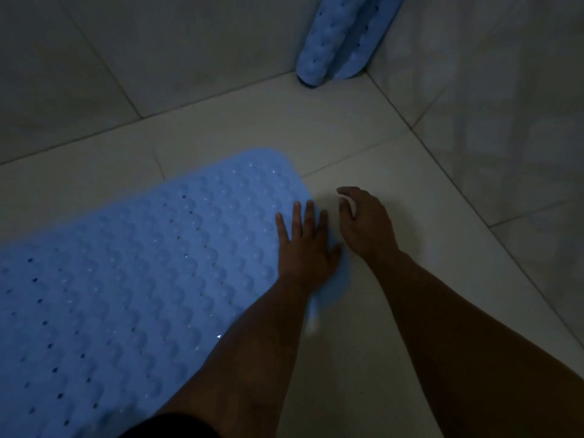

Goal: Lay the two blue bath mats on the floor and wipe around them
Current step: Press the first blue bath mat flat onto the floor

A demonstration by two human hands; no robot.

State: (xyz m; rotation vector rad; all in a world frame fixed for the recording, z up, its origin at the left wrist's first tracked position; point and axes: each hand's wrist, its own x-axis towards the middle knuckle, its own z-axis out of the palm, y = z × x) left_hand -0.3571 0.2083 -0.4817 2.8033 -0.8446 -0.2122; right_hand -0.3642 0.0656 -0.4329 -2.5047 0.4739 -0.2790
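One blue bath mat (132, 273), bumpy with small holes, lies flat on the pale floor tiles across the left half of the view. My left hand (305, 245) presses flat on its right edge with straight fingers. My right hand (363, 224) hovers just right of the mat over bare tile, fingers loosely curled and holding nothing. A second blue bath mat (341, 39) stands curled upright in the far corner where two walls meet.
Tiled walls (158, 52) close the space at the back and at the right. Bare floor tiles (363, 137) lie between the flat mat and the corner. The room is dim.
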